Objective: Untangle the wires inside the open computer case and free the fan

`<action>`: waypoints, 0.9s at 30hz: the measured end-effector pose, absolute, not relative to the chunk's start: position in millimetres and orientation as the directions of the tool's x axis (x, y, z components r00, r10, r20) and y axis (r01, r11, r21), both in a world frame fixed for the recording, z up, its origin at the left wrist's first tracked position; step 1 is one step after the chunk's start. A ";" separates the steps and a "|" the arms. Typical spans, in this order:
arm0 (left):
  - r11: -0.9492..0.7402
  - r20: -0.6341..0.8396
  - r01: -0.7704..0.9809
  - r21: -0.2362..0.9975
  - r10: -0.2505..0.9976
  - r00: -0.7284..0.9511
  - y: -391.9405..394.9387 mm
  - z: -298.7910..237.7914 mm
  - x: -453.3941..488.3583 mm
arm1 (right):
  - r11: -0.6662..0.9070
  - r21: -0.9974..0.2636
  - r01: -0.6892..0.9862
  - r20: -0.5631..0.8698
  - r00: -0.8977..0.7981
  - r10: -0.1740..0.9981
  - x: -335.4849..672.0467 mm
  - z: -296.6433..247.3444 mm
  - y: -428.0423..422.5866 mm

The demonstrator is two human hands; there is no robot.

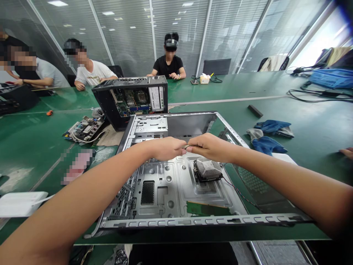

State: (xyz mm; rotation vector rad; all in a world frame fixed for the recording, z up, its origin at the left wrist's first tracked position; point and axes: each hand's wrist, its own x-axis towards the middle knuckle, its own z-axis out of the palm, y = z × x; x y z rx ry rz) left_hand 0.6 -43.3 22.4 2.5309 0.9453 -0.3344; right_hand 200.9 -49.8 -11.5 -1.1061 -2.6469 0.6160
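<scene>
An open, mostly bare metal computer case (pixel 171 221) lies flat on the green table in front of me. My left hand (pixel 165 148) and my right hand (pixel 210 146) meet above its middle, both closed, pinching a small pale strip (pixel 186 147) between them; I cannot make out what it is. Below my right hand a finned heatsink (pixel 207 168) with a thin red-and-black wire sits on the case floor. A green circuit board strip (pixel 206 209) lies near the case's front edge.
A second open case (pixel 132 99) with a motherboard stands behind, loose boards (pixel 85 129) to its left. Blue gloves (pixel 268 134) lie to the right, a white box (pixel 19 204) at the left edge. Three people sit at the far side; another person's fingertips (pixel 346 152) show at right.
</scene>
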 end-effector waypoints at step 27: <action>-0.704 -0.381 0.677 0.215 0.578 0.722 -43.9 21.7 3.1 | 0.736 -0.323 0.595 0.082 -0.757 0.648 199.4 -12.2 -48.3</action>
